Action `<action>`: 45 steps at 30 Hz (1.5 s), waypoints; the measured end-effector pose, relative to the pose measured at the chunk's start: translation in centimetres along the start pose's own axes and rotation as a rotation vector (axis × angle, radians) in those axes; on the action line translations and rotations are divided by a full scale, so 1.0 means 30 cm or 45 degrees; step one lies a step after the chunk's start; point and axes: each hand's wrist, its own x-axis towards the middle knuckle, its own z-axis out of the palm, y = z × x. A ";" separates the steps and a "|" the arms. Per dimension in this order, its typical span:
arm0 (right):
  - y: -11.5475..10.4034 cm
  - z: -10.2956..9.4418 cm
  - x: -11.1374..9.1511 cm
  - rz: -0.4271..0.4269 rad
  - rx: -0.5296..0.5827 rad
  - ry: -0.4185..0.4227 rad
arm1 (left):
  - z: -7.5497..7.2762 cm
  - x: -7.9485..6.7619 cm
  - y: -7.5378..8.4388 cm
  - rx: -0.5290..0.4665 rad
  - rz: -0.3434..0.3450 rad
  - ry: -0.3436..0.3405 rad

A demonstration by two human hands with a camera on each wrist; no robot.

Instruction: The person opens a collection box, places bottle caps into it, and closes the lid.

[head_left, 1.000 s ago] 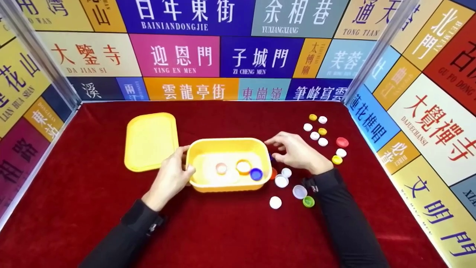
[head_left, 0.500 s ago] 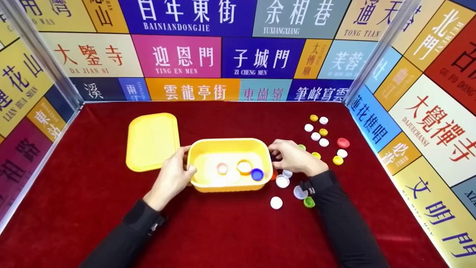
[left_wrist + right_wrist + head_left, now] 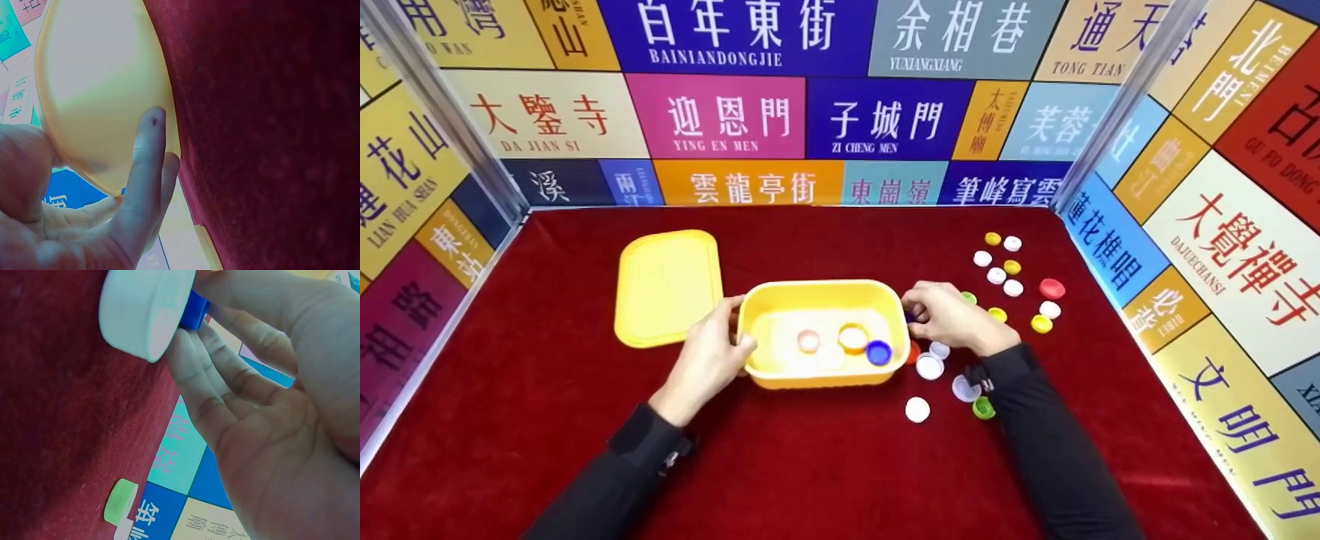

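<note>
My left hand (image 3: pixel 703 360) grips the left end of a yellow plastic box (image 3: pixel 821 380), thumb at the rim and fingers along the outer wall. In the left wrist view the fingers lie against the box wall (image 3: pixel 95 112). Inside the box are a blue bottle cap (image 3: pixel 878 352), an orange-rimmed cap (image 3: pixel 853 338) and a pale pink cap (image 3: pixel 808 341). Beside the box's right end, my right hand (image 3: pixel 956 319) pinches another blue bottle cap (image 3: pixel 194 310), mostly hidden by the fingers. A white cap (image 3: pixel 143 312) appears large in front of those fingertips.
A yellow lid (image 3: pixel 667 289) lies left of the box. White caps (image 3: pixel 917 409), a green cap (image 3: pixel 983 408) and a partly hidden red cap (image 3: pixel 913 352) lie near the right forearm. Several more caps, including a red one (image 3: pixel 1052 288), are scattered at the far right.
My right hand's fingers have come together on the blue cap, and the hand has shifted slightly, uncovering a green and a yellow cap behind it. The left hand stays on the box.
</note>
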 end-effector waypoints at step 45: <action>-0.167 -0.098 -0.028 -0.121 -0.029 0.265 | 0.003 0.000 -0.003 0.020 0.023 0.010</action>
